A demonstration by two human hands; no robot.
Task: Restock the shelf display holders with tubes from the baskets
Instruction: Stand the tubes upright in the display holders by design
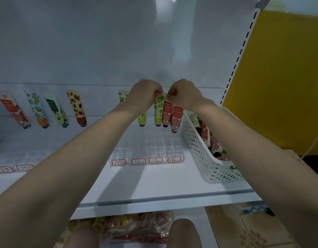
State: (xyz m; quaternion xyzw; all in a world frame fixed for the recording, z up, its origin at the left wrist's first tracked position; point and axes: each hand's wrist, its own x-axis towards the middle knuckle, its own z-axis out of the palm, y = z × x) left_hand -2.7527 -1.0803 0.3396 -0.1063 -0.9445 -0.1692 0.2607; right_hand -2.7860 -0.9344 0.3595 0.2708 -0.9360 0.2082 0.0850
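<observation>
Both hands reach to the back of the white shelf (154,181). My left hand (145,92) pinches the top of a green leaf-print tube (158,110). Beside it, my right hand (183,93) pinches the tops of two red-and-pink tubes (172,113). All three stand upright, caps down, at the back of a clear display holder (147,154) with red-framed labels. Two more green tubes (142,118) stand behind my left wrist. A white perforated basket (203,151) at the right holds several red-pink tubes (214,142).
Further left along the shelf back stand several tubes: red (14,110), blue-floral (37,109), green (56,110), strawberry (77,108). A second clear holder (13,163) sits at the left. Packaged goods (136,228) lie below. A yellow wall (279,77) and cardboard box (253,230) are at the right.
</observation>
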